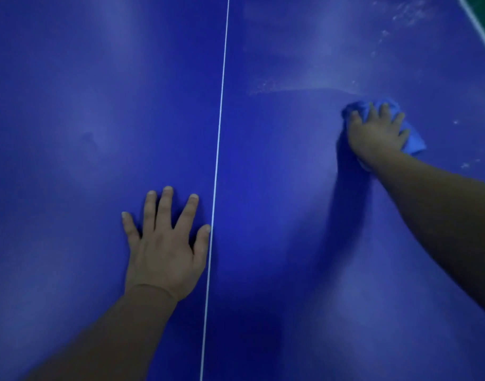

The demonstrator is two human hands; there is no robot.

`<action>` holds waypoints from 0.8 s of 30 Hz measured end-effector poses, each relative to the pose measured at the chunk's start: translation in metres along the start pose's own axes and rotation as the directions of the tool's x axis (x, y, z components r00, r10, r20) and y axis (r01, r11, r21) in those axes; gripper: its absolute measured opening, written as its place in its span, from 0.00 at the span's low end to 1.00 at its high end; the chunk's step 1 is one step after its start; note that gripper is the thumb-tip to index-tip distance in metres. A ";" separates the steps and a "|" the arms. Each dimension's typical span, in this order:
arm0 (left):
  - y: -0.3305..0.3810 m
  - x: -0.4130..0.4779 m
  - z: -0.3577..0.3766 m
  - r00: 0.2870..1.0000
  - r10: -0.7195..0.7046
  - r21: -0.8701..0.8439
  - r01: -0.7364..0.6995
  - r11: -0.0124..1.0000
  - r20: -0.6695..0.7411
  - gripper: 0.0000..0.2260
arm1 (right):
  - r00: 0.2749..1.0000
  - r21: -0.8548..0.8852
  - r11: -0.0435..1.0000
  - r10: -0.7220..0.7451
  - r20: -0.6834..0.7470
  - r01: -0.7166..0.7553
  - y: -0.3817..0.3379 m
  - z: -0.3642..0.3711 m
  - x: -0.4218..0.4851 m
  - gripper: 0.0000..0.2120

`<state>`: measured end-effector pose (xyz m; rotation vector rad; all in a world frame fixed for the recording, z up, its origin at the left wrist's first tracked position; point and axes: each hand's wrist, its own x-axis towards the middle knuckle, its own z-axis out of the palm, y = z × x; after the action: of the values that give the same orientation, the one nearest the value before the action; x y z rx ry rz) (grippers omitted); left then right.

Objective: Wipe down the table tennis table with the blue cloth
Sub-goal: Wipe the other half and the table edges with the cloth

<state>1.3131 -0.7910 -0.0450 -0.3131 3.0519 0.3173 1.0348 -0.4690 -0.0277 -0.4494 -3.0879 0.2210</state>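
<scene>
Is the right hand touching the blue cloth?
Touching. The head view shows the right hand pressed down on top of the bunched blue cloth, which sticks out around it.

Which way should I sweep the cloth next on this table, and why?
Probably push the right hand and the blue cloth under it forward and left through the whitish dust streak just beyond it; more specks lie toward the far right corner, while the table near the left hand shows no such dust.
</scene>
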 end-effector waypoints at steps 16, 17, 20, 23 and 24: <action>0.093 -0.014 0.021 0.992 0.126 -0.069 -0.127 0.990 -0.015 0.30 | 0.997 0.057 0.996 0.070 0.013 -0.070 0.037 -0.005 -0.020 0.27; 0.092 -0.015 0.020 0.992 0.128 -0.061 -0.129 0.990 -0.012 0.29 | 0.997 0.052 0.996 0.076 0.023 -0.078 0.027 -0.004 -0.028 0.27; 0.093 -0.014 0.020 0.991 0.132 -0.027 -0.132 0.991 -0.017 0.29 | 0.958 0.038 0.957 -0.288 0.010 0.287 -0.036 0.008 -0.086 0.29; 0.092 -0.012 0.020 0.991 0.130 0.001 -0.130 0.992 -0.015 0.28 | 0.592 0.122 0.605 -0.796 0.129 0.787 -0.092 0.020 -0.164 0.27; 0.093 -0.012 0.020 0.991 0.130 0.009 -0.130 0.992 -0.017 0.29 | 0.485 0.156 0.509 -0.858 0.168 0.847 -0.096 0.021 -0.167 0.25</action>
<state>1.3060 -0.6957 -0.0456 -0.1174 3.0962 0.3107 1.1668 -0.6109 -0.0341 1.2243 -3.0200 0.3253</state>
